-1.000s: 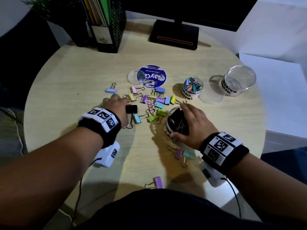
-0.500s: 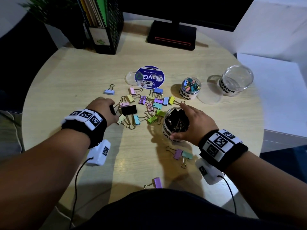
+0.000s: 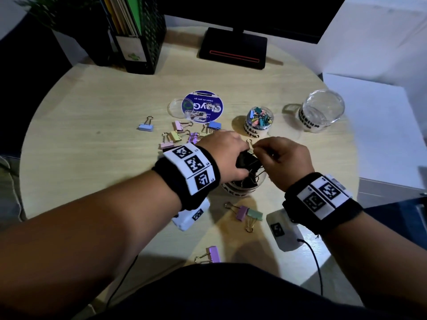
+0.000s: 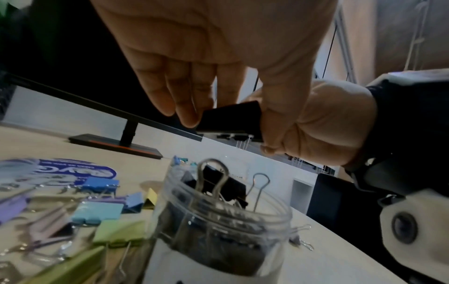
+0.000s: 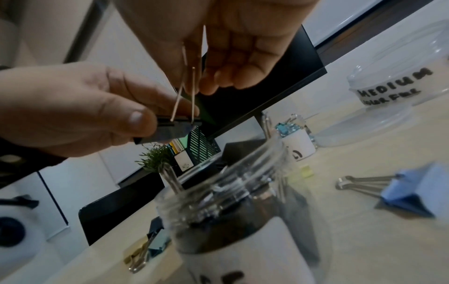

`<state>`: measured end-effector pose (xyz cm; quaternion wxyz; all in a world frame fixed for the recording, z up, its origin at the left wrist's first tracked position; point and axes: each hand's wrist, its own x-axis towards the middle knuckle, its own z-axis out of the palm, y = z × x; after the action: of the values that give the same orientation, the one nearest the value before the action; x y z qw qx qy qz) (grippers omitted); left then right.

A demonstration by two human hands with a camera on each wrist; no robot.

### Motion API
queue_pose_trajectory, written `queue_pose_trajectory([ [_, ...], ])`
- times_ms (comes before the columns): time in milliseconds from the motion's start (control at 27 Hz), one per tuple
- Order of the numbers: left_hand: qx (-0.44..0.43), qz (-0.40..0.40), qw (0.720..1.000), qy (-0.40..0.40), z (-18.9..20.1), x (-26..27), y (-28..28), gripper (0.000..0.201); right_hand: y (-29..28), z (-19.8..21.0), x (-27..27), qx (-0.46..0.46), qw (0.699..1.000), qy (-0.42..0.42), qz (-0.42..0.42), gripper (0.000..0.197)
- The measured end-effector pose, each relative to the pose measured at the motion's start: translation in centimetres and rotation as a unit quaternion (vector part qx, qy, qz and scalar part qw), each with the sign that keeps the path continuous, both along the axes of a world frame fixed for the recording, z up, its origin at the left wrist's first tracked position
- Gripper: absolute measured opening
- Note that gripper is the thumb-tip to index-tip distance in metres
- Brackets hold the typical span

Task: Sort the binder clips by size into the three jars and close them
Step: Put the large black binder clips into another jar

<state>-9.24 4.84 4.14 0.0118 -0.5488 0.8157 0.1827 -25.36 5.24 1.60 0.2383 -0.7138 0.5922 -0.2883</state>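
Observation:
A large black binder clip (image 3: pixel 246 160) hangs just above the open large jar (image 3: pixel 240 189), which holds several black clips. My left hand (image 3: pixel 239 155) pinches the clip's black body (image 4: pixel 230 119) between thumb and fingers. My right hand (image 3: pixel 262 148) pinches its wire handles (image 5: pixel 187 90) from above. The small jar (image 3: pixel 260 122) is full of tiny coloured clips. At the right, the medium jar (image 3: pixel 321 112) stands open and empty. Several pastel clips (image 3: pixel 180 135) lie behind my left hand, and others (image 3: pixel 247 214) lie near me.
Two lids (image 3: pixel 202 106) lie behind the clip pile, and a clear lid (image 3: pixel 291 132) sits by the medium jar. A monitor base (image 3: pixel 233 50) and a mesh file holder (image 3: pixel 138 35) stand at the back. A lone purple clip (image 3: pixel 212 254) lies near the table's front edge.
My left hand lifted the black clip off the table and carried it right, over the large jar. My right hand let go of the jar and rose to pinch the clip's handles.

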Motion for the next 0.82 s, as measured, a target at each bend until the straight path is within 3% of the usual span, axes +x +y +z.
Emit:
queue_pose_trajectory([
  [148, 0.047, -0.04, 0.998, -0.03, -1.4, 0.1, -0.8, 0.058, 0.3, -1.2, -0.4, 0.105, 0.994, 0.039, -0.003, 0.012],
  [297, 0.07, -0.037, 0.997, -0.025, -2.7, 0.9, -0.5, 0.063, 0.5, -1.6, -0.5, 0.129, 0.984, 0.121, 0.019, 0.019],
  [630, 0.033, -0.009, 0.998, 0.049, -4.9, 1.7, 0.6, 0.045, 0.4, -2.5, 0.4, 0.099, 0.981, 0.158, 0.053, 0.023],
  [816, 0.065, 0.038, 0.991, 0.114, -3.9, 2.4, 1.2, 0.039, 0.5, -2.9, 0.6, 0.067, 0.976, 0.191, 0.086, 0.021],
])
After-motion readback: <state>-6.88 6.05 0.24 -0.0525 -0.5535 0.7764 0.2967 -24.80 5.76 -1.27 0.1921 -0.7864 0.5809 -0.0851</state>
